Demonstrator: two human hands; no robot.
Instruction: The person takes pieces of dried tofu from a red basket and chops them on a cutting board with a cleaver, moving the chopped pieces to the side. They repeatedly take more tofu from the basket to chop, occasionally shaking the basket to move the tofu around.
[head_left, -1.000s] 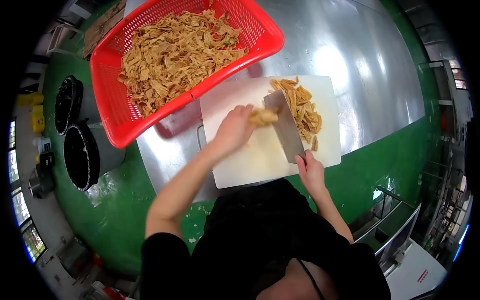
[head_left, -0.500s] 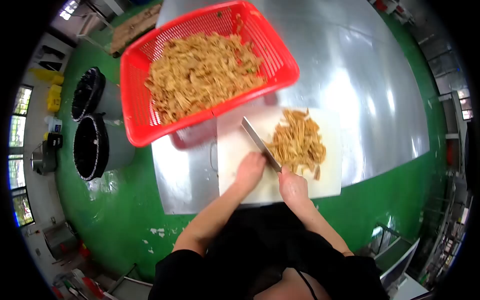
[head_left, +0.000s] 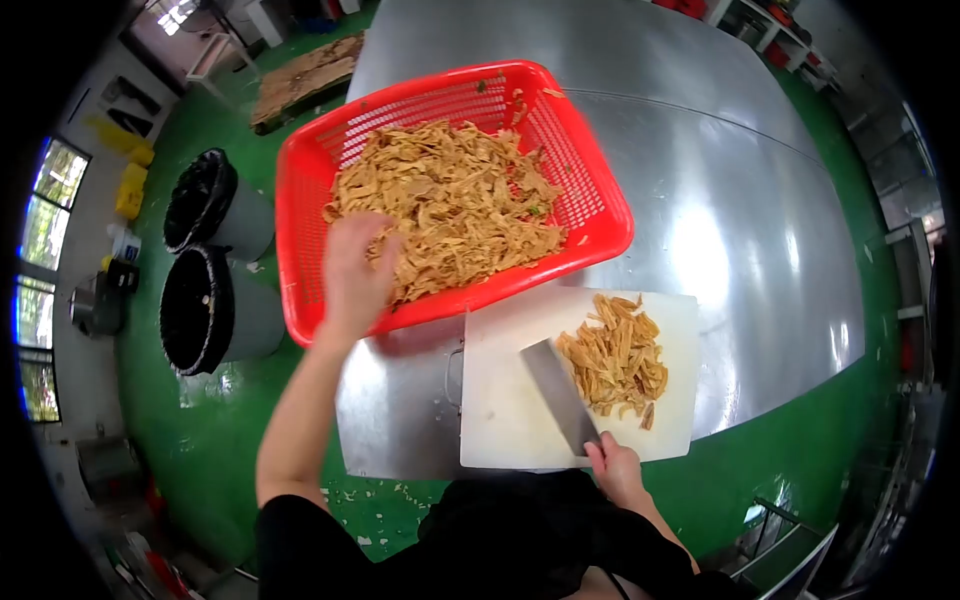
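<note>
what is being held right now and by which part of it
The cleaver, by its handle end, in the right hand; whether the left hand grips anything can't be told.

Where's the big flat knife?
In the head view, the cleaver is in the right hand, over the white cutting board, just left of the pile of brown strips.

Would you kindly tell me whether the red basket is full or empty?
The red basket is partly full: brown strips are heaped inside, with bare mesh walls showing.
</note>
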